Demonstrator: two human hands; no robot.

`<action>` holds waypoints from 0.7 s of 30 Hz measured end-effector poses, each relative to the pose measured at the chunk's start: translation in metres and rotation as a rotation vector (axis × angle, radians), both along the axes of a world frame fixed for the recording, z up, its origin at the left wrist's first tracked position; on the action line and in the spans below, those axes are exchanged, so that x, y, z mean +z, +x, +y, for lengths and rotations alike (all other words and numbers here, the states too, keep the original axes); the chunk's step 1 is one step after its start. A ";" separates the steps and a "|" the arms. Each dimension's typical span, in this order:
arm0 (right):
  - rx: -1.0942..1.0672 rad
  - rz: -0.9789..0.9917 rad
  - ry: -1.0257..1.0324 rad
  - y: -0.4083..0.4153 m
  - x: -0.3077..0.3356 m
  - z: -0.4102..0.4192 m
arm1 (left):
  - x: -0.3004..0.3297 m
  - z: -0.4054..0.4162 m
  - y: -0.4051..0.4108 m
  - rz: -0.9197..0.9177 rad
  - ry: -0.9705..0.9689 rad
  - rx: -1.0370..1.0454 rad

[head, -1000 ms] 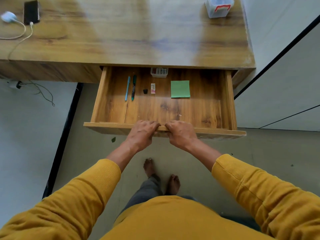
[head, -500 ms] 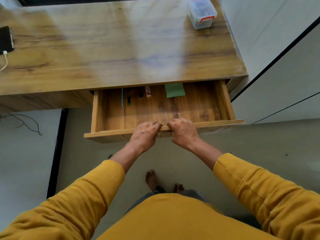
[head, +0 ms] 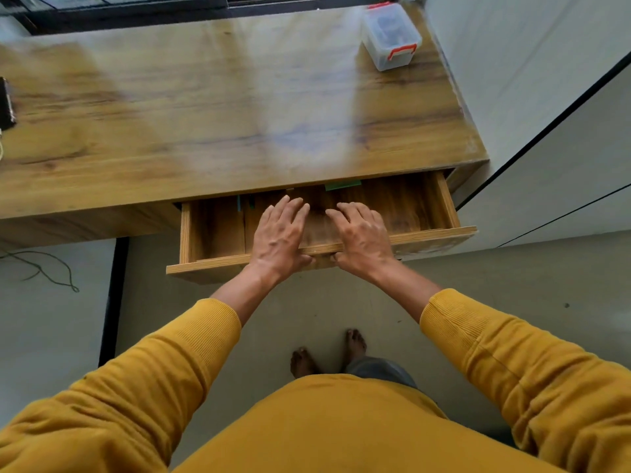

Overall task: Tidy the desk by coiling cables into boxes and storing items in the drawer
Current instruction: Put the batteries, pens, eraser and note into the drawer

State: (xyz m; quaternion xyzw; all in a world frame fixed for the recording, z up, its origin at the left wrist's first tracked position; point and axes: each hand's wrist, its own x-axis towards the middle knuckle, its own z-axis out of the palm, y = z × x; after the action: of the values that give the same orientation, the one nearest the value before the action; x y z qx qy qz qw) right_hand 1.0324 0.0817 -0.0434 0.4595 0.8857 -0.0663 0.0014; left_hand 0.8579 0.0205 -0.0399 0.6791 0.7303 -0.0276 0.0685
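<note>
We see the drawer (head: 423,213) partly out under the worktop's (head: 205,107) front edge, toward its right end. Our left hand (head: 278,238) and right hand (head: 363,238) lie side by side over the drawer's front. A lidded box (head: 391,35) stands at the far right corner.

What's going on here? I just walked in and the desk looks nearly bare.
A person stands at the desk, both hands on the front edge of the drawer. The left hand and right hand lie flat over it, fingers straight. The drawer is partly open. A clear plastic box sits on the desktop.
</note>
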 end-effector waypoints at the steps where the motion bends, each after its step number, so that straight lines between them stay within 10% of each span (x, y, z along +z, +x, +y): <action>1: 0.008 -0.008 -0.003 -0.001 0.001 0.004 | 0.001 0.003 -0.001 -0.003 -0.007 0.016; 21: 0.151 -0.144 -0.119 -0.028 0.007 0.066 | 0.012 0.053 -0.013 -0.025 -0.131 0.127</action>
State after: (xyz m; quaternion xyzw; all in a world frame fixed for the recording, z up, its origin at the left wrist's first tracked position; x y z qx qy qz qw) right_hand 1.0047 0.1474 -0.0360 0.3940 0.9099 -0.0855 0.0972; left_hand 0.8451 0.0730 -0.0276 0.6257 0.7677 -0.0626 0.1237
